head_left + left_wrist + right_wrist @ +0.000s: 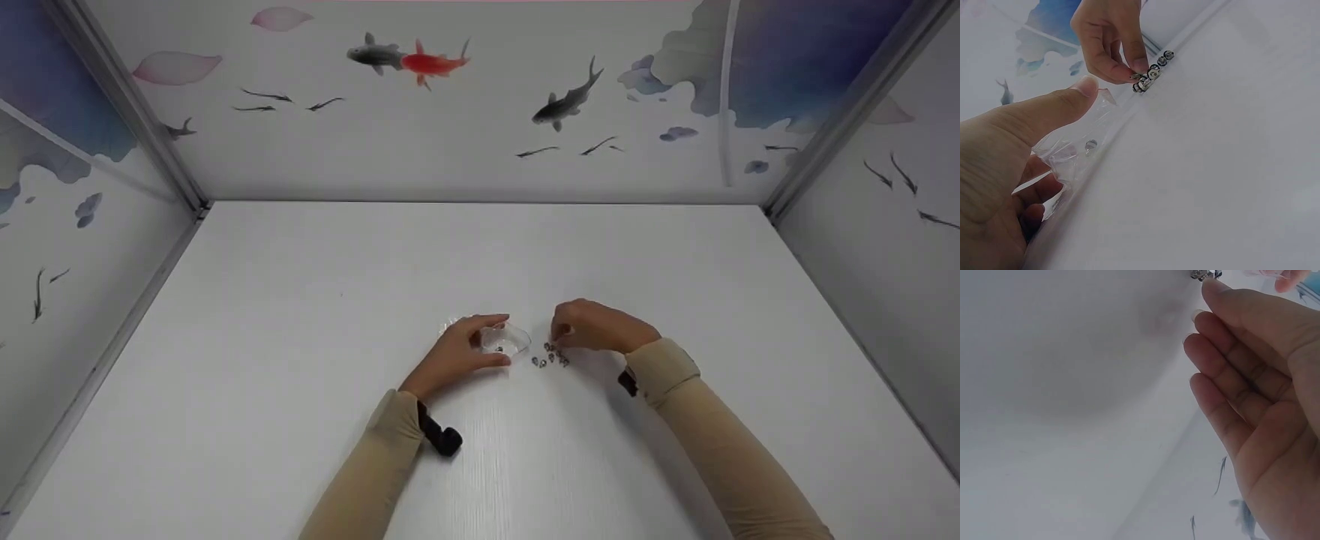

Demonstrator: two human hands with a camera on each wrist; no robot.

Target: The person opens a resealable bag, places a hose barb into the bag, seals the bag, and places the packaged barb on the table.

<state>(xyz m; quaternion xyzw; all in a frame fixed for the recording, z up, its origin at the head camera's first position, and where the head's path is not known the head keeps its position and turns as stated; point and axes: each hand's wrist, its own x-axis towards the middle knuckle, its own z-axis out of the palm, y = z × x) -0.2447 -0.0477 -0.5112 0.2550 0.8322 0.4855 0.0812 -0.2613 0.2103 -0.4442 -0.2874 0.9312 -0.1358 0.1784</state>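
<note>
Right at the grip: the right hand (596, 325), just to the right of the clear plastic container (517, 343), has thumb and finger drawn together, pinching a small metal piece (1136, 76) at the near edge of a little cluster. The other fingers curl in, and the palm is bare in the right wrist view.

Over to the left hand (452, 355), wrapped round the container's left side, thumb on the near edge, fingers on the far one, a part-open grip with the plastic between. One lone piece (1091, 144) sits inside the container!

And the loose metal pieces (551, 358), dark and silver, lie close together just right of the container, below the right hand. All of it on the white desk (300, 315), which spreads out round the container. Beyond, well behind the container, rises a wall (480, 142) painted with fish.
</note>
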